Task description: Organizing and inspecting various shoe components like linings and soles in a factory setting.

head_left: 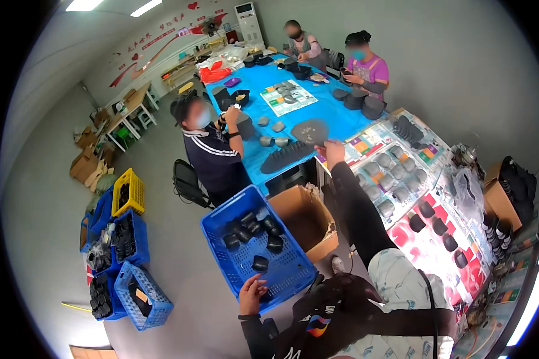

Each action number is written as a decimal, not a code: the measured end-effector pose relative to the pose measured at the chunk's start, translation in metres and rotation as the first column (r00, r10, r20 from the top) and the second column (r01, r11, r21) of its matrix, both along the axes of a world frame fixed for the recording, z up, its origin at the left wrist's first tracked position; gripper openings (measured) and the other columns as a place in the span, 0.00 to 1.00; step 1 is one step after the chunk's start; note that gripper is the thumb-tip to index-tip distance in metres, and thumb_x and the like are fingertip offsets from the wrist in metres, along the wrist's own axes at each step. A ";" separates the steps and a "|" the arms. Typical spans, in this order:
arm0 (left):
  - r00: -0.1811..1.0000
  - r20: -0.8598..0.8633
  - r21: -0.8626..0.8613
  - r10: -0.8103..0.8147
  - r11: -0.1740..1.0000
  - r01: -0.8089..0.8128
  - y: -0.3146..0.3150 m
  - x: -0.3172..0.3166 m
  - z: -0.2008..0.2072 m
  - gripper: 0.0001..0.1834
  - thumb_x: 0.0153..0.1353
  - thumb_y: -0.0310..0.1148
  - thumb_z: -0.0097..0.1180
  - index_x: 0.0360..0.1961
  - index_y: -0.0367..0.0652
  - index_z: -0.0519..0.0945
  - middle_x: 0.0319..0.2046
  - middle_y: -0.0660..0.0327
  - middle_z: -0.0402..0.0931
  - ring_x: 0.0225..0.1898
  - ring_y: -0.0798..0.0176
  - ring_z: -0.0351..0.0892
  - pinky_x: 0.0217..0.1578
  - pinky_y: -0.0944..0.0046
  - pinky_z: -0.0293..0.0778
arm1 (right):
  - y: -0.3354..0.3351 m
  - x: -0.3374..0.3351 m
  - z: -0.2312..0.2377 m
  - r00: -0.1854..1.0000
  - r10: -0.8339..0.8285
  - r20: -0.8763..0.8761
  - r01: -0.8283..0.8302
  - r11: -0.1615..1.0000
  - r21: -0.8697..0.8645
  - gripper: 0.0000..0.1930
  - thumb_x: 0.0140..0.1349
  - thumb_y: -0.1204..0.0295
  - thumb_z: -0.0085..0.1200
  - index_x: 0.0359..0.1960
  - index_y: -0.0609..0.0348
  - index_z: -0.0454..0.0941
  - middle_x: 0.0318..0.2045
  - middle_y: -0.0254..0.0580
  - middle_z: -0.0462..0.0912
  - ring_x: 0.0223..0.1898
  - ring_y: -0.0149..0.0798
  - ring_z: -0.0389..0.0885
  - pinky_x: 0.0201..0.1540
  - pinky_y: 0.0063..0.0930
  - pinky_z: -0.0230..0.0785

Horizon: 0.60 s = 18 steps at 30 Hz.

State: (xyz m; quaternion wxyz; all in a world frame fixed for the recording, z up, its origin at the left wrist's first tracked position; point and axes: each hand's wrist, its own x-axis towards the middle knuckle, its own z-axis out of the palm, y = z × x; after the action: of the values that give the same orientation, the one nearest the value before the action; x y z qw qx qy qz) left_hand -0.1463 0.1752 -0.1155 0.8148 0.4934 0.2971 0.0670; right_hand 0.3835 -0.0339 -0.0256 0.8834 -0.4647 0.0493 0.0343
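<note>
Left hand: the left hand (253,293) is laid with fingers spread on the near rim of a blue crate (221,224); nothing is clamped in it, and the crate seems to be steadied or drawn closer by it.
Right hand: the right hand (333,151) is stretched far out along a dark sleeve to the near edge of the counter (341,122), where a round dark grey pad (309,130) is touched at its rim. Whether the fingers are closed on the pad cannot be told.
Blue crate: it is set on the floor just below the near edge of the counter, within reach of the left hand. Black moulded pieces (259,230) are gathered in its far half, so the near half is left bare for the hand.
Cardboard box (305,218): it is stood open beside the crate's right side, against the counter's foot, probably so that parts can be dropped in from above.
Counter: a blue cloth is spread over it; grey cup-shaped pieces (272,134) are scattered near the middle, a row of dark pieces (284,155) is lined along the near edge.
Side counter (428,197): grey and black shells (389,179) are ranged in rows on printed sheets, seemingly for sorting.
Others: a seated person in a dark striped shirt (212,152) is at work at the counter's left edge.
</note>
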 end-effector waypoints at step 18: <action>0.927 -0.202 0.091 0.316 0.949 -0.303 -0.039 0.068 0.002 0.18 0.70 0.34 0.52 0.57 0.37 0.74 0.40 0.53 0.82 0.34 0.63 0.80 0.39 0.65 0.78 | 0.029 0.301 0.023 0.829 -0.510 -0.230 0.558 0.781 0.280 0.17 0.53 0.92 0.36 0.45 0.79 0.69 0.40 0.64 0.79 0.31 0.55 0.84 0.30 0.37 0.85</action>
State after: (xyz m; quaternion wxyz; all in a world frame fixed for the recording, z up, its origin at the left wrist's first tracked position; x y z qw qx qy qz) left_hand -0.0785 0.1361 -0.1131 0.7424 0.4683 0.4551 0.1497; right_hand 0.6842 -0.0049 -0.0022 0.9167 -0.2705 0.2351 -0.1769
